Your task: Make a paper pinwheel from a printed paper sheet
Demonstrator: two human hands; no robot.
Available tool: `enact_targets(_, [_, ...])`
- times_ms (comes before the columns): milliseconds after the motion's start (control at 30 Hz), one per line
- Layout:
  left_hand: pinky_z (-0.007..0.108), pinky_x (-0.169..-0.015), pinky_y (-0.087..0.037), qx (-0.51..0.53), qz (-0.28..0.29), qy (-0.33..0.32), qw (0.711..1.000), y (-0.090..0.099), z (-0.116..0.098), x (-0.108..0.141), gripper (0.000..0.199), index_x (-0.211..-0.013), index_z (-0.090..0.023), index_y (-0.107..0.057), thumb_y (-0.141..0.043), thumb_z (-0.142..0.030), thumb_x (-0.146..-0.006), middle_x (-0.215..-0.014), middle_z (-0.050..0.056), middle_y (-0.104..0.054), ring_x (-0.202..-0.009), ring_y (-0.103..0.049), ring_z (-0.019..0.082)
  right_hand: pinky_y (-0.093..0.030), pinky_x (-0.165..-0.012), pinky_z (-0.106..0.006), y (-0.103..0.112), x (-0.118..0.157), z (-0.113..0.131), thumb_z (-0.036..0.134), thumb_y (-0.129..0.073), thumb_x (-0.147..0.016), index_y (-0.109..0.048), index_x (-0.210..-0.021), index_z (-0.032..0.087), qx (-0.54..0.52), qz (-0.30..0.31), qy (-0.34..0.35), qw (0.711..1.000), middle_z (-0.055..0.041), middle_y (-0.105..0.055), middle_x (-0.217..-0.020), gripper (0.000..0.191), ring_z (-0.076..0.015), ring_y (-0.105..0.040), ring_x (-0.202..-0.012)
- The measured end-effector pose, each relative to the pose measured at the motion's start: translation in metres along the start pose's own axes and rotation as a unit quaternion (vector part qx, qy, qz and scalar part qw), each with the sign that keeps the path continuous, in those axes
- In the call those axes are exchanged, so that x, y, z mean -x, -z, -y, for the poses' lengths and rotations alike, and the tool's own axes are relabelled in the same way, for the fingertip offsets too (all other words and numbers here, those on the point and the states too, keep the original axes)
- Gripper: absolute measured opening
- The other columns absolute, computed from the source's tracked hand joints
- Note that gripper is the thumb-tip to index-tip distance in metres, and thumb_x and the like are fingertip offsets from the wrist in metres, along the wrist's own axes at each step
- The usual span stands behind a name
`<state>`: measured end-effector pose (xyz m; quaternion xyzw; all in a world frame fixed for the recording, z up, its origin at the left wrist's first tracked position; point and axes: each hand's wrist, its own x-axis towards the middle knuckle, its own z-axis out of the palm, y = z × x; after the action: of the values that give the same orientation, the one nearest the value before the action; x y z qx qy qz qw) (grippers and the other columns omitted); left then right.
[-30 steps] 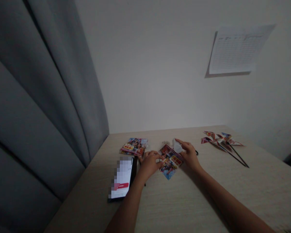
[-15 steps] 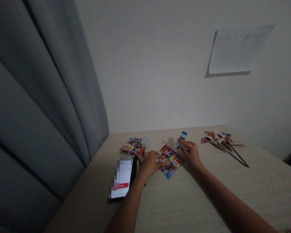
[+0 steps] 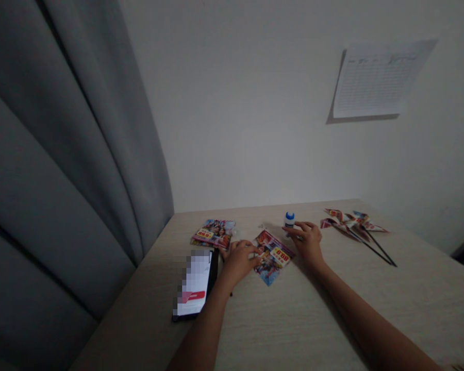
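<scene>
A square of colourful printed paper (image 3: 274, 257) lies on the table, turned cornerwise, with a yellow price patch on it. The curved fingers of my left hand (image 3: 239, 262) hold its left edge. Just beyond the paper's right side, my right hand (image 3: 308, 245) is closed on a small white glue bottle (image 3: 290, 220) with a blue top. The bottle stands nearly upright, its lower part partly covered by my fingers. Whether its base touches the table I cannot tell.
More printed paper squares (image 3: 214, 233) lie at the left, above a phone (image 3: 195, 288) with a lit, partly blurred screen. Paper pinwheels (image 3: 351, 222) on dark sticks rest at the right. A grey curtain (image 3: 81, 154) hangs left; a printed sheet (image 3: 375, 82) is on the wall.
The glue bottle has gone from a slant over the paper's upper edge to nearly upright beyond it. My right hand has shifted slightly right; my left hand and the paper have stayed put.
</scene>
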<state>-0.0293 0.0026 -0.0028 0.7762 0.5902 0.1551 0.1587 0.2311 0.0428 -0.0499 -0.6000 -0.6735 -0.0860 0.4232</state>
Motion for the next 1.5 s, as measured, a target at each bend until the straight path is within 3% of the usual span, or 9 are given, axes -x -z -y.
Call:
enact_targets(467, [0.071, -0.114, -0.006, -0.001, -0.006, -0.007, 1.0, -0.001, 0.001, 0.001, 0.025, -0.107, -0.041, -0.074, -0.063, -0.05, -0.086, -0.13, 0.001, -0.061, -0.13, -0.043, 0.032, -0.038, -0.097, -0.056, 0.0, 0.0, -0.003, 0.024, -0.056, -0.092, -0.07, -0.121, 0.04, -0.004, 0.046, -0.004, 0.999, -0.0057, -0.066, -0.125, 0.035, -0.0337, -0.045, -0.114])
enact_targets(767, [0.074, -0.112, -0.007, -0.004, -0.006, -0.01, 1.0, 0.003, -0.003, 0.004, 0.024, -0.107, -0.043, -0.073, -0.059, -0.051, -0.089, -0.128, 0.0, -0.062, -0.129, -0.044, 0.031, -0.047, -0.092, -0.055, 0.006, 0.002, 0.006, 0.028, -0.057, -0.089, -0.07, -0.123, 0.034, -0.023, 0.017, 0.012, 1.0, -0.0124, -0.047, -0.136, 0.036, -0.0327, -0.052, -0.111])
enact_targets(967, [0.073, -0.111, -0.002, -0.007, -0.026, -0.017, 0.999, 0.002, -0.003, 0.005, 0.025, -0.109, -0.042, -0.072, -0.061, -0.05, -0.088, -0.124, 0.001, -0.063, -0.128, -0.043, 0.03, -0.048, -0.095, -0.052, 0.019, 0.002, 0.011, 0.028, -0.057, -0.089, -0.071, -0.115, 0.027, -0.093, -0.02, 0.036, 0.995, -0.0118, -0.051, -0.122, 0.029, -0.0277, -0.055, -0.106])
enact_targets(1100, [0.072, -0.113, -0.002, -0.017, -0.028, -0.014, 0.999, 0.002, -0.005, 0.006, 0.026, -0.11, -0.041, -0.072, -0.062, -0.05, -0.088, -0.124, 0.002, -0.062, -0.129, -0.043, 0.03, -0.049, -0.094, -0.047, 0.027, 0.003, 0.02, 0.024, -0.057, -0.09, -0.071, -0.11, 0.027, -0.149, 0.039, 0.087, 0.984, -0.0095, -0.058, -0.111, 0.025, -0.0263, -0.055, -0.107])
enact_targets(1300, [0.072, -0.113, -0.002, -0.014, -0.028, -0.009, 0.999, 0.003, -0.006, 0.006, 0.026, -0.11, -0.042, -0.072, -0.061, -0.049, -0.088, -0.124, 0.002, -0.062, -0.129, -0.042, 0.031, -0.047, -0.093, -0.043, 0.031, 0.007, 0.038, 0.025, -0.066, -0.087, -0.074, -0.099, 0.025, -0.177, 0.185, 0.175, 0.951, -0.0072, -0.069, -0.1, 0.014, -0.0253, -0.055, -0.102])
enact_targets(1500, [0.079, -0.108, 0.004, -0.021, -0.033, -0.001, 0.999, 0.004, -0.007, 0.005, 0.025, -0.109, -0.043, -0.072, -0.061, -0.049, -0.087, -0.123, 0.001, -0.062, -0.129, -0.043, 0.033, -0.044, -0.094, -0.04, 0.038, 0.011, 0.05, 0.03, -0.076, -0.078, -0.077, -0.091, 0.028, -0.166, 0.293, 0.182, 0.924, -0.0043, -0.071, -0.1, 0.014, -0.0252, -0.056, -0.106])
